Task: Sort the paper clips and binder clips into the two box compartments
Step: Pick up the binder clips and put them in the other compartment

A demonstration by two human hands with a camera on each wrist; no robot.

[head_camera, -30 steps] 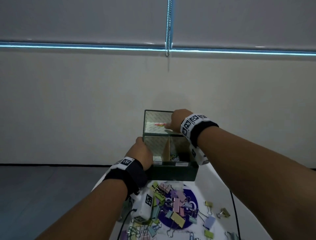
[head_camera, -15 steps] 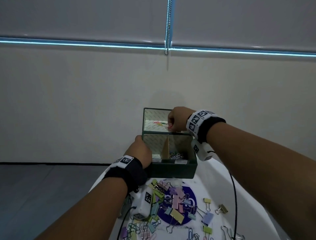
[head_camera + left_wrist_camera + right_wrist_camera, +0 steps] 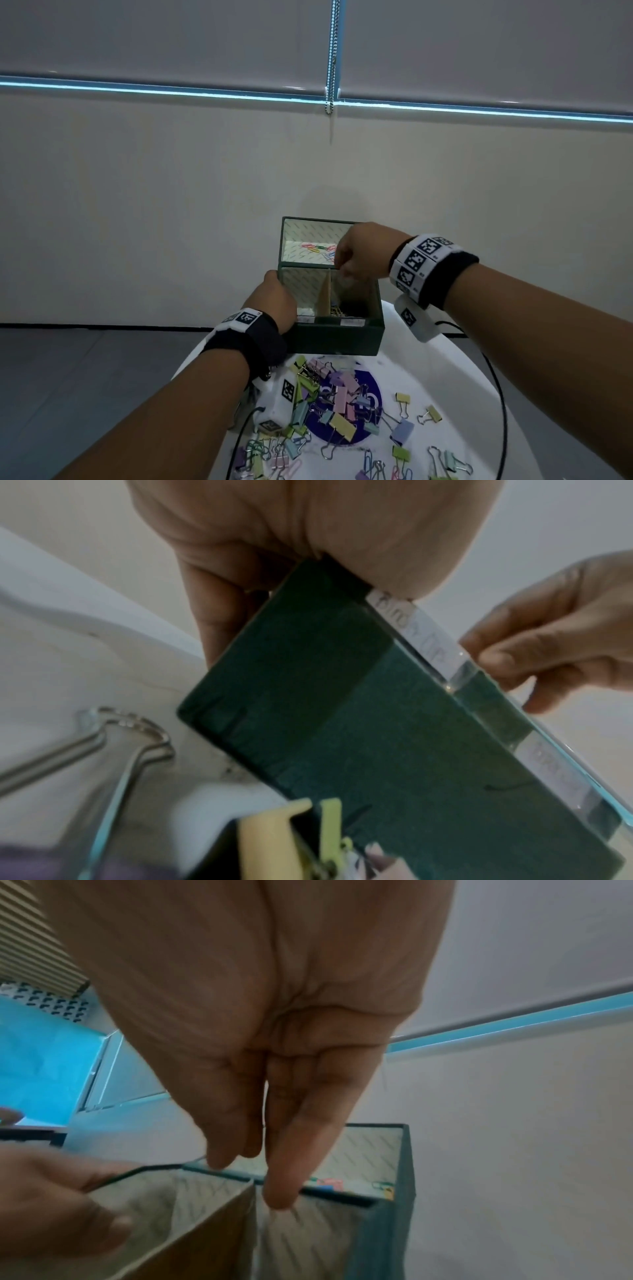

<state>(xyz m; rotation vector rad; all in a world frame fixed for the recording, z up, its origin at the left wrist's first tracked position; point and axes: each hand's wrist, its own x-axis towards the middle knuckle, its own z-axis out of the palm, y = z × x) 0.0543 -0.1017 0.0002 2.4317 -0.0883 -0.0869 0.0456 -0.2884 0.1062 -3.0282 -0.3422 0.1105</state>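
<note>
Green box (image 3: 337, 337) stands at the far edge of the white surface (image 3: 455, 383), lid raised, cardboard divider (image 3: 324, 297) between two compartments. Left hand (image 3: 274, 301) grips the box's left wall, fingers curled around it. Right hand (image 3: 364, 251) hovers above the right compartment, fingers (image 3: 284, 1185) together, pointing down, holding nothing visible. Binder clips (image 3: 339, 397) lie scattered nearer.

The box (image 3: 337, 337) stands at the far edge of the table (image 3: 455, 373), with its lid (image 3: 313, 228) upright behind it. A divider (image 3: 324, 294) splits it into left and right compartments. Binder clips (image 3: 339, 397) lie scattered before it.
</note>
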